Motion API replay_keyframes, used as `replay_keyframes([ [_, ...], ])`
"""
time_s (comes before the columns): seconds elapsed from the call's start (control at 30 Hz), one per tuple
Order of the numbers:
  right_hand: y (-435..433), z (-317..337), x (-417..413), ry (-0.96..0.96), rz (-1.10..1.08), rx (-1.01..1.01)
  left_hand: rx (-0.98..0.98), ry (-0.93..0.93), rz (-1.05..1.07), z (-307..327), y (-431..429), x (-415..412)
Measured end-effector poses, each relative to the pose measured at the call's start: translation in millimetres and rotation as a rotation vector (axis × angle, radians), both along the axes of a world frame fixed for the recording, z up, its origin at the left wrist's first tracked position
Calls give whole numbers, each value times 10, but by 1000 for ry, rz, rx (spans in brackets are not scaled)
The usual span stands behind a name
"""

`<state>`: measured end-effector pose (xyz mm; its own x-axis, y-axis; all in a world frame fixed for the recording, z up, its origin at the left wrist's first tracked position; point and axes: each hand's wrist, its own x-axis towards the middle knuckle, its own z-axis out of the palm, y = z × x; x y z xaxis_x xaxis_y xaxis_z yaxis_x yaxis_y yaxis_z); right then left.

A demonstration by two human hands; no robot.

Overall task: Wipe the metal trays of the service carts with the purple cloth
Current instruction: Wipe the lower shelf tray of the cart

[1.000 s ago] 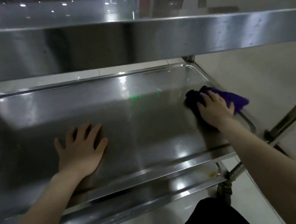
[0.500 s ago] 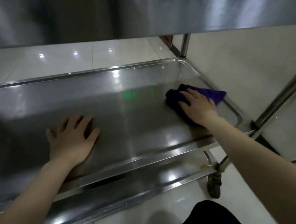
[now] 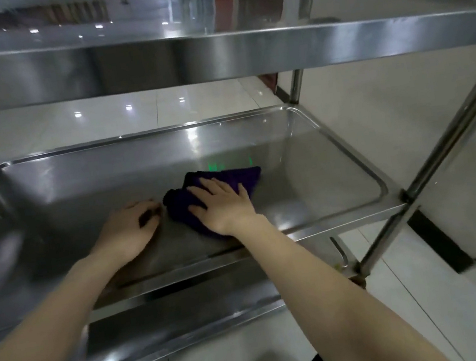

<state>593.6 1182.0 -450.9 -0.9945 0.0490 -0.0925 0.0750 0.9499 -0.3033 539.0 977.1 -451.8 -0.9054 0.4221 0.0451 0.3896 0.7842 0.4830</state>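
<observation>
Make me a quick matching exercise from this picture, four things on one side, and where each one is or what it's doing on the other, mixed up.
Things:
1. purple cloth
2. left hand
3. right hand
4. top tray

Places or states:
A. resting bare on the middle tray
B. overhead, nothing touching it
C. pressing on the cloth
D. lying on the middle tray under a hand

Pairs: 1-D, 2-A, 3-C, 4-B

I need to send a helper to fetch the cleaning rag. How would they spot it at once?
Look at the steel service cart's middle tray, under the top shelf. Near its centre, a crumpled purple cloth lies flat under the person's right hand, beside the left hand. It is the only coloured, soft thing there.
</observation>
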Motion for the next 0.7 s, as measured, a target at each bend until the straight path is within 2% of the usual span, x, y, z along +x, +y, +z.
replay_keyframes([
  [0.07,310,-24,131,60,-59,5,-120,5,-73,23,-167,14],
  [0.13,848,-58,353,99,-222,29,-166,39,-96,-4,-240,91],
  [0.27,2038,-40,1011,38,-518,59,-236,160,-58,-157,-159,289],
  [0.37,2284,-39,1303,45,-572,97,-237,185,-43,-182,-156,296],
  [0.47,1828,-43,1214,63,-510,111,-235,195,-37,-177,-167,289],
  [0.6,547,-100,755,158,-238,99,-225,186,-37,-104,-151,351],
  [0.7,-197,-105,514,115,-56,36,-174,219,-41,-22,-167,430],
])
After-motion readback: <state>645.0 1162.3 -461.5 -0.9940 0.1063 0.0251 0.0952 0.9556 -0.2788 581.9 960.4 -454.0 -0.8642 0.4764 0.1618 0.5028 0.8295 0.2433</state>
